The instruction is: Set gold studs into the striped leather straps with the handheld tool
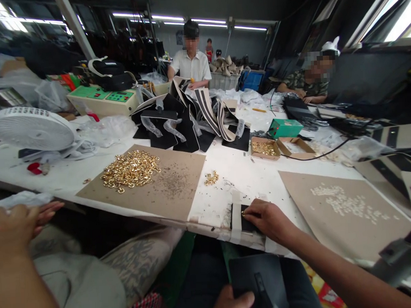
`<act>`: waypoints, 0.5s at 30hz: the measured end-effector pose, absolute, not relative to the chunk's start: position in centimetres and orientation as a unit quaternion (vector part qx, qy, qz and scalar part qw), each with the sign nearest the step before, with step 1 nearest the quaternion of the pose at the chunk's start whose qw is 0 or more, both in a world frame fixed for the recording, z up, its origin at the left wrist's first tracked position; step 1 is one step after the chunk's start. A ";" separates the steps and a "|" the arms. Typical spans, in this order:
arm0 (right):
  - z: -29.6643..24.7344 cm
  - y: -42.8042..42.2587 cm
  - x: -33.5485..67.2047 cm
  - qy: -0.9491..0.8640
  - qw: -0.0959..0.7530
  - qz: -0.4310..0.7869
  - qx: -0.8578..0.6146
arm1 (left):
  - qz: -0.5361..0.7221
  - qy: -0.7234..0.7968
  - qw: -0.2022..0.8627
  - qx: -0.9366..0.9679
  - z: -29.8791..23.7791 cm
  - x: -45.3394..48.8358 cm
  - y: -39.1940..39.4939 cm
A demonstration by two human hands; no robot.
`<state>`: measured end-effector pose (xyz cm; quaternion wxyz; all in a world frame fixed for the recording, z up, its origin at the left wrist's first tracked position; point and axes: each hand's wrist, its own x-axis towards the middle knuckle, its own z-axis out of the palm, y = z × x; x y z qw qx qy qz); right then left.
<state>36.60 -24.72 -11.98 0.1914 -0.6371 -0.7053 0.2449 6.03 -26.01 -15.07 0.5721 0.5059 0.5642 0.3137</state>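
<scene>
My right hand (268,220) rests at the near edge of the white table (240,170). Its fingertips pinch a small gold piece against a black pad (238,220) taped to the table. My left hand (232,303) is low at the frame's bottom, on my lap. Its thumb presses on a black leather piece (262,278), which it holds. A small cluster of gold fittings (211,178) lies just beyond my right hand. A large heap of gold fittings (131,170) sits on a brown cardboard sheet (179,187) to the left.
Another person's arm and hand (28,223) reach in at the near left. Black and striped leather panels (190,118) are piled mid-table. A box of gold parts (264,148), a green box (285,128), a white fan (32,129) and a second cardboard sheet (347,211) with pale bits surround them. Two workers sit across.
</scene>
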 end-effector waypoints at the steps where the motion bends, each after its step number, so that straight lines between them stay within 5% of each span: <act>1: -12.0 -24.7 36.5 -0.705 0.185 0.242 -0.641 | 0.299 0.552 0.586 0.512 -14.7 6.2 -26.4; 7: -10.4 -24.8 36.3 -0.694 0.193 0.254 -0.646 | 0.302 0.507 0.634 0.501 -12.6 8.4 -29.7; 15: -7.7 -36.1 36.7 -0.592 0.361 0.243 -0.678 | 0.317 0.438 0.742 0.396 -14.4 14.6 -38.5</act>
